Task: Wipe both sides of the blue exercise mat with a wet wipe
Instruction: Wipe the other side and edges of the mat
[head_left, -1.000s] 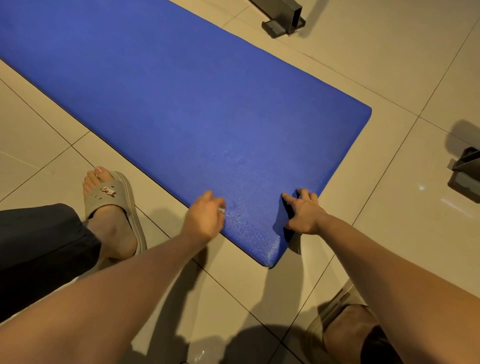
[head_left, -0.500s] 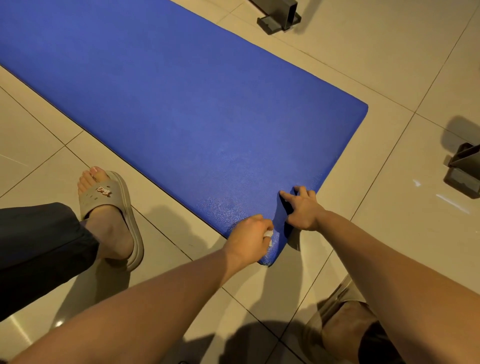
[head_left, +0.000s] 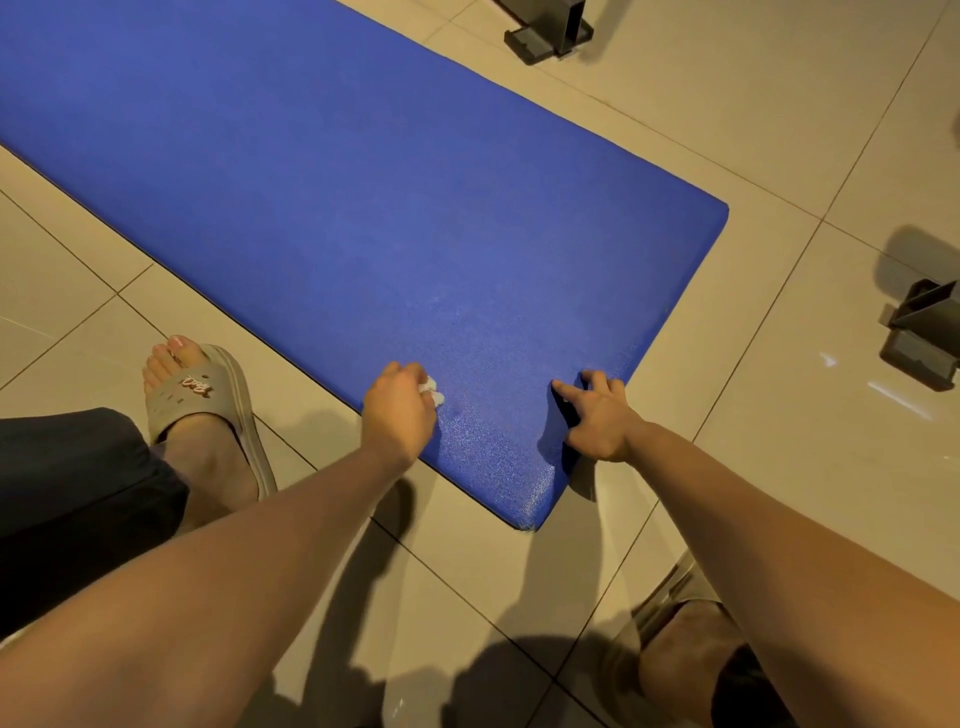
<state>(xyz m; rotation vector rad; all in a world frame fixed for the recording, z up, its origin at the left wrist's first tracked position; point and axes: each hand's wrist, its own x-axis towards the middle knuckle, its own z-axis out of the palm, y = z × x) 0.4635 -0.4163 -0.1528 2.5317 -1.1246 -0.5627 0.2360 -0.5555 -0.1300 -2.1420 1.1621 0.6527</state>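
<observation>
Blue exercise mat (head_left: 363, 182) lies under left hand (head_left: 397, 415) pinching wet wipe (head_left: 432, 392), right hand (head_left: 597, 421) spread.

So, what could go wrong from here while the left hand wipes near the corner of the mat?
1. The wipe is bunched small in the left hand, so strokes may leave unwiped strips on the mat.
2. It works right at the long edge, so it could slip onto the floor and pick up dirt.
3. The right hand presses only the short end, so the mat may slide on that glossy floor.
</observation>
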